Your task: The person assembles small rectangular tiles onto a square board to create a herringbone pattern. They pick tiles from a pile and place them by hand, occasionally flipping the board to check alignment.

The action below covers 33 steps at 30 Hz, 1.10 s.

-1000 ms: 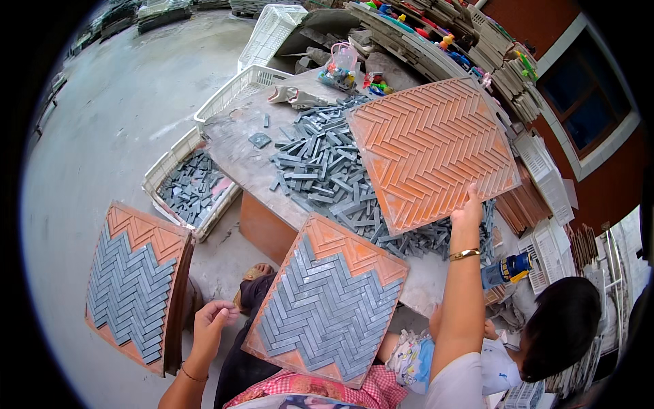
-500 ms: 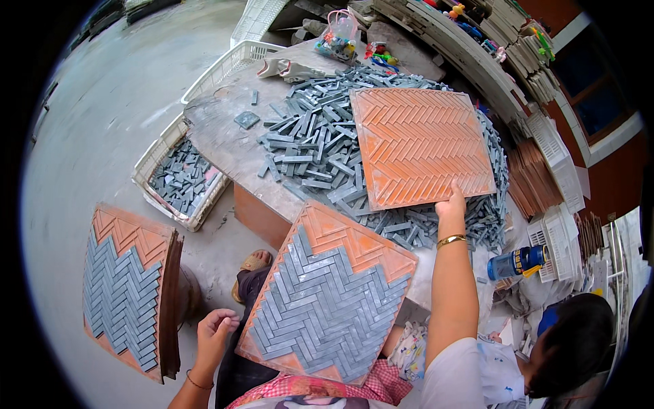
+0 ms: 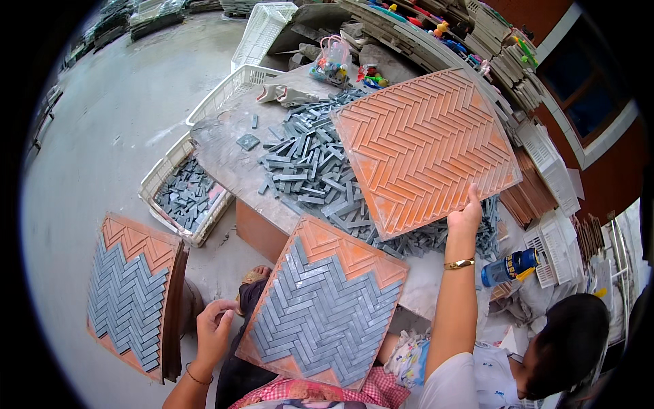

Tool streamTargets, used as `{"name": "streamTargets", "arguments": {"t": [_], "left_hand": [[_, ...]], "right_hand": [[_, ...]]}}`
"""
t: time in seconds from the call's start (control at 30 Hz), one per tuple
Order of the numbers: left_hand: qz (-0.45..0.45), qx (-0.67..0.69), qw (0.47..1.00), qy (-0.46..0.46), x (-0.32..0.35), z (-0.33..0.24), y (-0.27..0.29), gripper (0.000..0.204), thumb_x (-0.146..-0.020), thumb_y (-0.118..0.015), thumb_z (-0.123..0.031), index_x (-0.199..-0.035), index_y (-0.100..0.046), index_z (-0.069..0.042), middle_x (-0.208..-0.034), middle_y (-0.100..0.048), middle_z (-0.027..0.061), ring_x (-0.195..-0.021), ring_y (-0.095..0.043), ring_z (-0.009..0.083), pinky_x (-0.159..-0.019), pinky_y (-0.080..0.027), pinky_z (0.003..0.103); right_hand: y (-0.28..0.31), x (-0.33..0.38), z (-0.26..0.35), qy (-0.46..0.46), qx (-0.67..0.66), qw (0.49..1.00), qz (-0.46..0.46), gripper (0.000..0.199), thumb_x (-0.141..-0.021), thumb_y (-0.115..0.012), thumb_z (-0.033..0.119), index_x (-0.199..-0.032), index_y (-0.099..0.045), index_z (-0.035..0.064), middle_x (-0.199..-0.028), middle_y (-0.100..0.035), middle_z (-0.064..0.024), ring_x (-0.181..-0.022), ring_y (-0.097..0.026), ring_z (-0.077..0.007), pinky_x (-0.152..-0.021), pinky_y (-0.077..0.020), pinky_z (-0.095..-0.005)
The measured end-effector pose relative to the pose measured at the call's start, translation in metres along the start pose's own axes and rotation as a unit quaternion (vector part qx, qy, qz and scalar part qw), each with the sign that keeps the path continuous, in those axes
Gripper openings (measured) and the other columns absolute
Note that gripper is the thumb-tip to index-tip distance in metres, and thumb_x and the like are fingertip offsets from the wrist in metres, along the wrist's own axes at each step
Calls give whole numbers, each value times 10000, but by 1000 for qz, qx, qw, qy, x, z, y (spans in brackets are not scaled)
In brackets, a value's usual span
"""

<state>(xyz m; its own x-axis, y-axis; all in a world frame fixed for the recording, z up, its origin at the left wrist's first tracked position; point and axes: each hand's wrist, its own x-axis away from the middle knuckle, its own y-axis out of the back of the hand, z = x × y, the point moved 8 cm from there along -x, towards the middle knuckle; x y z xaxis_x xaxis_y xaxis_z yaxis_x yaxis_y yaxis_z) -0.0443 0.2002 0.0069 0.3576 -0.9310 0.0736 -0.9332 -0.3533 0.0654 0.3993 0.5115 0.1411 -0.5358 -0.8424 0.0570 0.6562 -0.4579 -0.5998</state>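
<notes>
My right hand (image 3: 466,219) grips the lower edge of an empty orange tile mould tray (image 3: 428,153) with herringbone grooves, holding it tilted over a heap of grey strip tiles (image 3: 310,160). Another mould tray (image 3: 328,238) rests across my lap, mostly filled with grey strips in a herringbone pattern, its orange corners bare. Left of that tray, my left hand (image 3: 215,332) hovers with its fingers loosely curled together and nothing visible in them. Farther left, a similar filled tray (image 3: 139,249) tops a stack.
A white crate (image 3: 197,235) of tile pieces stands beside the table (image 3: 221,146). Past the heap lie white gloves (image 3: 289,95) and a clear bag of toys (image 3: 332,63). At right are a blue bottle (image 3: 507,267), white crates (image 3: 548,160) and a person with dark hair (image 3: 569,344), close to my right arm.
The empty mould tray in my right hand has turned clockwise and come nearer, covering more of the heap's right side. My left hand stays about where it was beside the lap tray.
</notes>
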Motion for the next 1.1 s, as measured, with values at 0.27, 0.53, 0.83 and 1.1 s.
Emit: {"name": "streamTargets", "arguments": {"t": [0.27,0.53,0.83,1.1], "left_hand": [[95,169,979,-60,-38,-109,-19,200,-880,-522,-148,-987,-590,7,-954,-621,79,-878,-577,136,-748,-467,259],[184,324,928,-8,-67,-200,-28,383,-935,-434,-335,-1202,-428,-61,-942,-600,104,-841,-590,118,-686,-506,203],[264,215,939,-42,-101,-247,-61,432,-937,-445,-335,-1238,-398,-30,-917,-588,108,-816,-607,144,-732,-527,234],[251,209,942,-79,-134,-241,-91,292,-906,-513,-150,-1117,-484,50,-915,-586,104,-818,-605,139,-775,-528,250]], "right_hand": [[-59,108,127,298,99,919,237,488,-806,-660,138,-1221,-449,-9,-1187,-508,-58,-1067,-494,-176,-950,-375,-317],[-59,175,138,311,117,887,321,365,-785,-693,158,-1065,-563,-36,-1005,-593,-45,-900,-525,-116,-835,-379,-249],[-42,189,123,254,130,886,365,287,-777,-694,128,-997,-579,-16,-925,-605,-19,-827,-530,-91,-773,-392,-240],[-4,134,86,215,199,892,344,222,-778,-697,105,-948,-595,4,-914,-612,-17,-834,-531,-83,-762,-404,-227]]}}
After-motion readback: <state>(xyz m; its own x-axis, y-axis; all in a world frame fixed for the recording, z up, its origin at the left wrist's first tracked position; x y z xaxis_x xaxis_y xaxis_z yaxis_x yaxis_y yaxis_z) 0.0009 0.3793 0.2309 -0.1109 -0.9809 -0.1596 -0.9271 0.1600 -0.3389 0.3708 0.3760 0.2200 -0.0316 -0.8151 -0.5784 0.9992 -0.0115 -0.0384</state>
